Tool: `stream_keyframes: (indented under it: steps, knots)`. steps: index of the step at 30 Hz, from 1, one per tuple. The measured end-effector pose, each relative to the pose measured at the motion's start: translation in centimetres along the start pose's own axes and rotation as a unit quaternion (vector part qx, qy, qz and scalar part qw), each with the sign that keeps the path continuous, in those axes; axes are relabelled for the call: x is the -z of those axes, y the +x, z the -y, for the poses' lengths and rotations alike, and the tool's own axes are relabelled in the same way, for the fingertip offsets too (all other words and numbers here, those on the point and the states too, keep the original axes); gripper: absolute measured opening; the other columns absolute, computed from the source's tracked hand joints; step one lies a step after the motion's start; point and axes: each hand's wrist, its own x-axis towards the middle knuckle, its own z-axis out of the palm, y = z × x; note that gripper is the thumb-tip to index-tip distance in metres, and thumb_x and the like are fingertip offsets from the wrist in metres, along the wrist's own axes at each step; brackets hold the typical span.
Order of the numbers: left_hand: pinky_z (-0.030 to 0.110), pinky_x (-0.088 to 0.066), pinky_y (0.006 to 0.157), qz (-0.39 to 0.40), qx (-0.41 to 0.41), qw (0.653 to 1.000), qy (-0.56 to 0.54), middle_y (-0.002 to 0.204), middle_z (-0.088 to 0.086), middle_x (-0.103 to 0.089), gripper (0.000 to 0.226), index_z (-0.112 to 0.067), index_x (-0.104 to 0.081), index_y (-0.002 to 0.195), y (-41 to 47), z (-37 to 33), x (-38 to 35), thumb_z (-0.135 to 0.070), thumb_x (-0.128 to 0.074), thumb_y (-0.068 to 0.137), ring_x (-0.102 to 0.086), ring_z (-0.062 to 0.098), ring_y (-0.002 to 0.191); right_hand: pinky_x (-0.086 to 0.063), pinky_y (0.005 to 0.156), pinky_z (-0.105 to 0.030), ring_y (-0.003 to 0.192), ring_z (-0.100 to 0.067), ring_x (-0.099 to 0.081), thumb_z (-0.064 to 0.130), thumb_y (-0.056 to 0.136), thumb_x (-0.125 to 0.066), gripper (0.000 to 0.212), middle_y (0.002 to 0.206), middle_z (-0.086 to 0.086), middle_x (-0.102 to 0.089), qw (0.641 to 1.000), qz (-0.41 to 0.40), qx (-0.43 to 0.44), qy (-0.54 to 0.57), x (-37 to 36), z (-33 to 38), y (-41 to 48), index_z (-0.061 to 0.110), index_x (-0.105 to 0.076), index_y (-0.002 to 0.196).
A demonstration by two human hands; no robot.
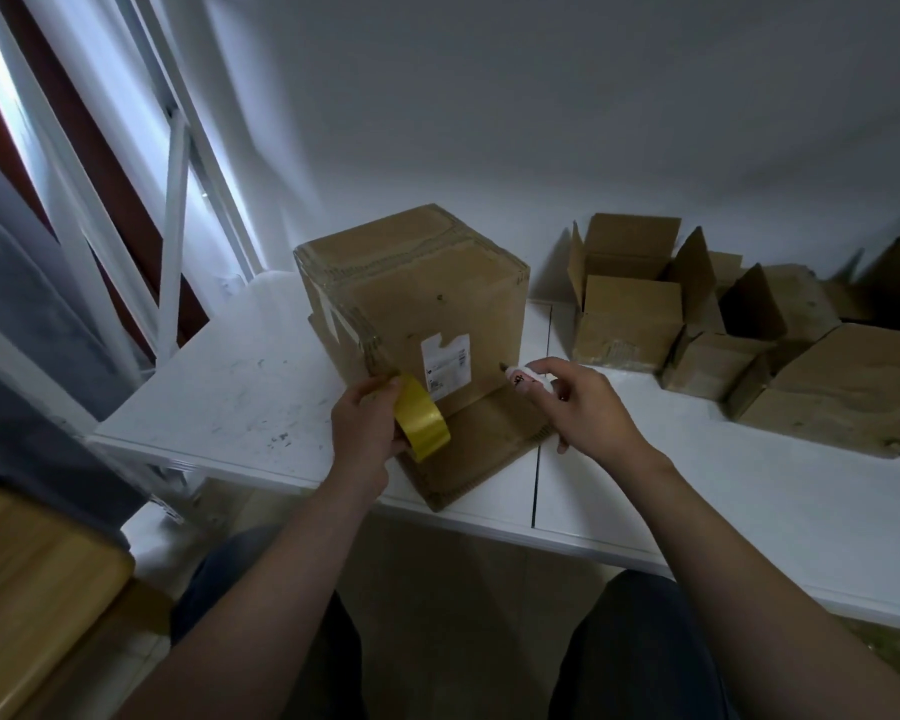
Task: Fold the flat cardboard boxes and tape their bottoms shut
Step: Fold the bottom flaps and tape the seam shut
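White wall (pixel 541 122) fills the background, with a window frame (pixel 172 210) at your left, and a white table (pixel 230 387) runs across in front of you.

From the head camera, the cardboard box (pixel 437 304) stands on the table near its front edge, a little left of centre. Its upper face is closed and crossed by strips of clear tape. A white label (pixel 445 366) sits low on the face turned toward you, and one flap (pixel 479 449) lies flat on the table at its foot, reaching the table's edge.

Your left hand (pixel 365 423) grips a yellow tape roll (pixel 422 418) at the box's lower left corner, fingers curled over the roll. Your right hand (pixel 588 402) is apart from it, to the right over the flap, pinching a small white tool (pixel 526 379) whose tip points at the box's front face. What the tool is, you cannot tell from here.

Further right, an open box (pixel 630 304) stands with its flaps up, and a cluster of other cardboard boxes (pixel 853 387) lies beside it.
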Motion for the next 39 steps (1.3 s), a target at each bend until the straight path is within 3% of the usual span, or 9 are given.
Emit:
stream_keyframes:
  steps: [4, 7, 10, 15, 22, 25, 32, 35, 39]
  knots:
    - [0.031, -0.055, 0.061, 0.009, 0.011, 1.000, 0.000, 0.113, -0.001, -0.063, 0.033, -0.026, -0.062, 0.124, -0.1, -0.2, 0.3, -0.031, -0.071, 0.093, -0.064, 0.022, 0.097, -0.057, 0.059, -0.045, 0.049, -0.028, -0.062, 0.030, 0.091, -0.073, 0.013, 0.058, -0.005, -0.064, 0.998, 0.020, 0.024, 0.053, -1.0, 2.9, 0.7, 0.033, -0.076, 0.103]
    - [0.035, -0.058, 0.066, 0.018, 0.016, 1.000, -0.011, 0.119, 0.002, -0.064, 0.036, -0.028, -0.062, 0.124, -0.4, 0.1, 0.8, -0.031, -0.074, 0.090, -0.066, 0.026, 0.100, -0.060, 0.062, -0.048, 0.054, -0.031, -0.065, 0.018, 0.087, -0.078, 0.027, 0.068, -0.007, -0.071, 0.995, 0.027, 0.020, 0.096, -2.0, 4.8, 1.6, 0.024, -0.076, 0.114]
    - [0.039, -0.061, 0.073, 0.021, 0.013, 1.000, -0.007, 0.123, 0.004, -0.063, 0.035, -0.030, -0.062, 0.119, -0.8, 0.3, 1.2, -0.032, -0.077, 0.087, -0.065, 0.029, 0.104, -0.058, 0.058, -0.040, 0.050, -0.025, -0.063, 0.027, 0.085, -0.081, 0.037, 0.069, -0.004, -0.072, 0.992, 0.047, 0.016, 0.117, -3.0, 6.4, 2.5, 0.020, -0.073, 0.121]
    - [0.045, -0.062, 0.080, 0.038, 0.003, 0.999, -0.007, 0.121, 0.002, -0.063, 0.038, -0.034, -0.060, 0.117, -1.2, 0.3, 1.8, -0.038, -0.079, 0.084, -0.067, 0.026, 0.100, -0.054, 0.051, -0.026, 0.050, -0.014, -0.067, 0.019, 0.089, -0.077, 0.025, 0.085, 0.000, -0.071, 0.994, 0.054, 0.085, 0.039, -4.7, 8.6, 3.4, 0.025, -0.074, 0.113]
    - [0.049, -0.061, 0.085, 0.049, -0.004, 0.999, -0.009, 0.121, 0.003, -0.063, 0.035, -0.035, -0.057, 0.112, -0.9, 0.5, 2.2, -0.039, -0.079, 0.084, -0.068, 0.027, 0.102, -0.052, 0.053, -0.024, 0.056, -0.012, -0.066, 0.016, 0.094, -0.069, 0.018, 0.109, 0.009, -0.067, 0.986, 0.036, 0.163, -0.016, -6.3, 9.3, 4.3, 0.030, -0.071, 0.105]
    - [0.047, -0.061, 0.084, 0.051, -0.002, 0.999, -0.014, 0.119, 0.004, -0.064, 0.030, -0.036, -0.058, 0.106, -0.8, 0.4, 2.2, -0.036, -0.079, 0.084, -0.069, 0.026, 0.100, -0.048, 0.064, -0.012, 0.072, 0.000, -0.062, 0.014, 0.094, -0.069, 0.033, 0.105, 0.013, -0.064, 0.961, 0.045, 0.254, -0.104, -6.5, 9.3, 4.4, 0.026, -0.066, 0.125]
    - [0.043, -0.063, 0.077, 0.050, 0.000, 0.999, -0.019, 0.116, 0.003, -0.066, 0.025, -0.038, -0.059, 0.096, -0.4, 0.6, 2.4, -0.035, -0.080, 0.083, -0.071, 0.026, 0.098, -0.036, 0.078, -0.003, 0.085, 0.008, -0.049, 0.006, 0.091, -0.073, 0.025, 0.105, 0.001, -0.070, 0.891, 0.072, 0.400, -0.200, -7.3, 9.2, 5.7, 0.013, -0.076, 0.115]
    - [0.042, -0.064, 0.074, 0.046, 0.000, 0.999, -0.013, 0.113, 0.003, -0.068, 0.024, -0.038, -0.061, 0.094, -0.2, 0.6, 2.5, -0.036, -0.081, 0.082, -0.071, 0.026, 0.097, -0.038, 0.078, -0.007, 0.086, 0.006, -0.051, 0.011, 0.092, -0.073, 0.022, 0.106, 0.000, -0.070, 0.877, 0.100, 0.416, -0.219, -7.7, 9.4, 5.8, 0.015, -0.077, 0.114]
    - [0.046, -0.064, 0.074, 0.045, 0.002, 0.999, -0.007, 0.109, 0.003, -0.071, 0.034, -0.030, -0.067, 0.115, -0.1, 0.5, 2.5, -0.036, -0.078, 0.083, -0.073, 0.025, 0.092, -0.053, 0.076, -0.027, 0.095, -0.017, -0.069, 0.018, 0.094, -0.070, 0.021, 0.110, -0.001, -0.071, 0.868, 0.111, 0.409, -0.259, -8.5, 9.3, 5.6, 0.019, -0.077, 0.113]
